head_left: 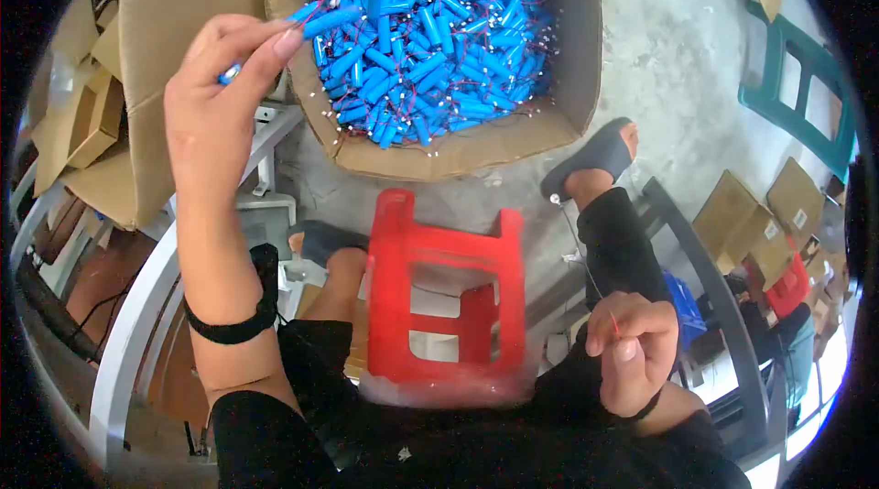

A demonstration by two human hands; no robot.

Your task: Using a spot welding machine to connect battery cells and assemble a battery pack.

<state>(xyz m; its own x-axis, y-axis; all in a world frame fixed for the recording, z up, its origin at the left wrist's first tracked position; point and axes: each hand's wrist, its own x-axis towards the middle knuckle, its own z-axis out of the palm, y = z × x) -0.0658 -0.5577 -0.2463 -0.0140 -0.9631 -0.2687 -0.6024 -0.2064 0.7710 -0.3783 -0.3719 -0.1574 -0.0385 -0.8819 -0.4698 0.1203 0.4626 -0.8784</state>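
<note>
- The left hand (224, 77) is above the left rim of the cardboard box (458, 157). Its grip is pinching: thumb and forefinger are pressed together at the end of one blue cylinder (331, 23), whose other end points over the pile.
- A second blue piece (229, 74) with a whitish end shows inside this same hand, near the palm. How firmly it is held, I cannot tell.
- The right hand (638, 353) is low, well apart from the box. Its thumb and forefinger come together at a thin red piece (614, 324), perhaps a wire; whether anything more is in this grip, I cannot tell.
- Inside the box lies a large heap of blue cylinders (430, 40), in mixed directions, with thin dark and red wires and small white ends among them.
- About the progress, my judgement is careful: many cylinders are already in the box, while the pieces in the left hand are not lying in the heap. How many are left, the view does not show.
- The red stool (392, 306) stands between the legs, nearer than the box.
</note>
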